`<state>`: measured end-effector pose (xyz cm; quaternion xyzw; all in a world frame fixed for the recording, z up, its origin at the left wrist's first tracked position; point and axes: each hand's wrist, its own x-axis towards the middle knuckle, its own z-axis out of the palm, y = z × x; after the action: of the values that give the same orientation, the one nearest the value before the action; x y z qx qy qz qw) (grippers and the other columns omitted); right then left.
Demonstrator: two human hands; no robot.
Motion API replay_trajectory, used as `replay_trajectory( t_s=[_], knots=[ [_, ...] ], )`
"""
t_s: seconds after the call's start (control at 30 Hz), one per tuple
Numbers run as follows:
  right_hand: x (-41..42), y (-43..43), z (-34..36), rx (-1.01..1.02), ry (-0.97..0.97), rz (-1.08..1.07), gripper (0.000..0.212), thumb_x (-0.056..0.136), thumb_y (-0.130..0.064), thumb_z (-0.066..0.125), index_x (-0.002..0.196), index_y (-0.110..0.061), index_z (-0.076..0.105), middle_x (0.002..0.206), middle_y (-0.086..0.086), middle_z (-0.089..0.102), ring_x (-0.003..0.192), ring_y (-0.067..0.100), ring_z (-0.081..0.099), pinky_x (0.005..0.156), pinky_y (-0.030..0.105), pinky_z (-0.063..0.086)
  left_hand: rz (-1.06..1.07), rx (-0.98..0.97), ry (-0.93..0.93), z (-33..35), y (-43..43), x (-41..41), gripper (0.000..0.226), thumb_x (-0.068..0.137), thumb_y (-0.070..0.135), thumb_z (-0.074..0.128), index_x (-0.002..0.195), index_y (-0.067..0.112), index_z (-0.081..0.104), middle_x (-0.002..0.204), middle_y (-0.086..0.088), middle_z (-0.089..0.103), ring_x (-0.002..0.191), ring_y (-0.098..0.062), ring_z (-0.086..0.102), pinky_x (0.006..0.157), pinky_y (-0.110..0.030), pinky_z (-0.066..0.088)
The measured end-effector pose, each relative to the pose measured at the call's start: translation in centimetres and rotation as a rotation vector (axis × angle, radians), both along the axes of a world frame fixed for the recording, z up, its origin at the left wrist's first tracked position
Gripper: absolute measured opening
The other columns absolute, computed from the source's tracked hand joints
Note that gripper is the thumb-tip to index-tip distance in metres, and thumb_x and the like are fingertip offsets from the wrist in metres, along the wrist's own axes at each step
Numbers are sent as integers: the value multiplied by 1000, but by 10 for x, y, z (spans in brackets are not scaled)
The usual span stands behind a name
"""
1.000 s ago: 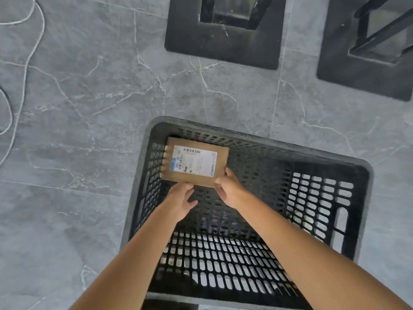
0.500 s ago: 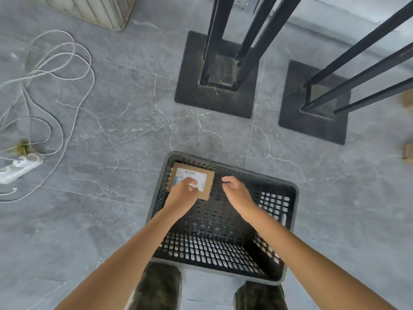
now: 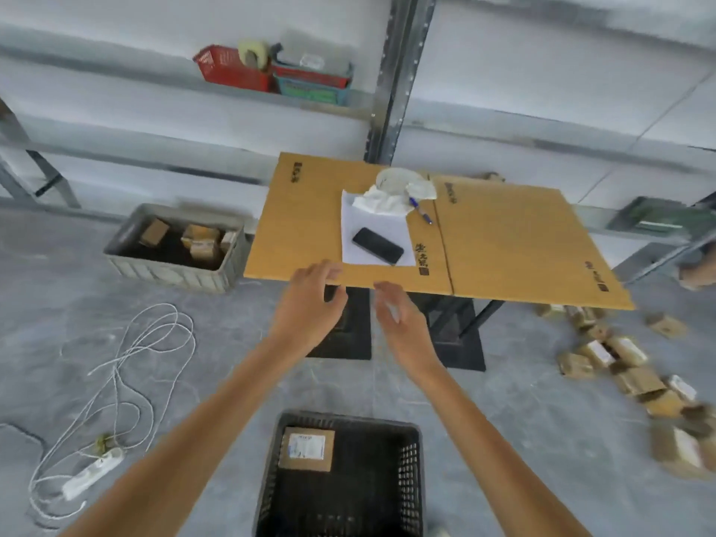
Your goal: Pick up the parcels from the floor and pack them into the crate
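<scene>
The black crate (image 3: pixel 343 476) stands on the grey floor (image 3: pixel 217 366) at the bottom of the view, and everything else is placed from it. One brown parcel (image 3: pixel 307 448) with a white label lies flat inside the crate, in its far left corner. Both bare forearms reach out above the crate. The left hand (image 3: pixel 310 308) is raised beyond the crate's far rim, fingers loosely spread and holding nothing. The right hand (image 3: pixel 403 323) is just beside it, also open and empty, slightly blurred.

Beyond the crate, past the hands, is a surface (image 3: pixel 503 242) covered in flat brown cardboard. On it lie a sheet of white paper (image 3: pixel 372 222), a dark phone (image 3: pixel 377 246) on that paper, crumpled white wrapping (image 3: pixel 383 201) and a pen (image 3: pixel 422 211).

To the right of the crate, a scatter of brown parcels (image 3: pixel 635 381) lies on the floor, well apart from it. To the far left of the crate, a grey bin (image 3: pixel 174 265) holds more small boxes. Left of the crate, a white cable (image 3: pixel 135 362) loops across the floor to a power strip (image 3: pixel 93 474). Far above the crate, on a wall shelf, sit red baskets (image 3: pixel 236 73).
</scene>
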<state>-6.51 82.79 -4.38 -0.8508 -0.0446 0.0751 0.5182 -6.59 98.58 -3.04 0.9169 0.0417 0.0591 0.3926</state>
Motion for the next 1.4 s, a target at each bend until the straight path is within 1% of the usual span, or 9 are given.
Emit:
replay_trajectory(
  t_s=[0.1,0.23,0.4,0.53,0.73,0.83,0.97,1.1,1.4],
  knots=[
    [-9,-44,62,32,-141,-82,31,99,-17,45,128,-16,52,132,-4,55,120,6,49,101,18,37,-120,35,-128,71,-48,4,32,90,25,49,122,23,51,119,8,56,117,-12,44,89,-26,38],
    [-24,-124,114,9,-284,-244,30,99,-15,44,127,-14,52,123,-2,58,109,3,50,82,-2,34,-253,26,-244,117,-137,10,34,90,26,50,124,22,50,128,4,53,122,-15,42,98,-33,38],
    [-49,-253,139,-23,-415,-421,31,99,-17,44,129,-14,51,118,-9,56,109,0,48,83,-1,35,-431,64,-345,130,-270,12,38,90,29,51,126,18,48,129,0,52,125,-19,40,105,-39,34],
    [-66,-376,134,-88,-445,-497,33,99,-23,44,131,-14,50,123,-4,58,112,6,52,93,21,44,-498,36,-370,128,-385,4,39,91,31,49,129,20,45,131,3,48,127,-18,37,107,-37,32],
    [-92,-561,128,-99,-412,-666,32,99,-21,44,131,-14,49,117,-5,56,104,5,52,78,5,40,-577,35,-355,123,-543,1,49,93,34,49,136,14,37,134,-2,42,129,-18,31,109,-34,26],
    [-104,-641,131,-108,-375,-783,31,100,-25,42,129,-20,49,117,-7,56,103,11,54,73,10,41,-610,52,-336,122,-605,4,51,93,38,47,137,15,35,132,-1,41,130,-19,31,111,-36,26],
    [-111,-715,127,-77,-370,-911,26,99,-30,41,124,-27,49,115,-8,56,100,17,55,79,32,46,-684,94,-289,115,-665,20,54,92,44,44,139,19,32,141,-1,36,140,-25,22,113,-49,24],
    [-104,-758,113,-50,-354,-988,31,100,-28,41,129,-21,47,114,-4,55,98,12,52,77,24,41,-711,125,-268,104,-701,44,55,93,44,43,140,18,31,143,-3,34,142,-27,17,114,-50,21],
    [3,-830,72,7,-272,-1025,37,99,-32,41,135,-23,40,114,0,56,88,16,53,78,29,44,-712,195,-88,61,-753,164,70,90,60,31,149,29,7,158,1,5,145,-18,-14,118,-47,-2]
  ],
)
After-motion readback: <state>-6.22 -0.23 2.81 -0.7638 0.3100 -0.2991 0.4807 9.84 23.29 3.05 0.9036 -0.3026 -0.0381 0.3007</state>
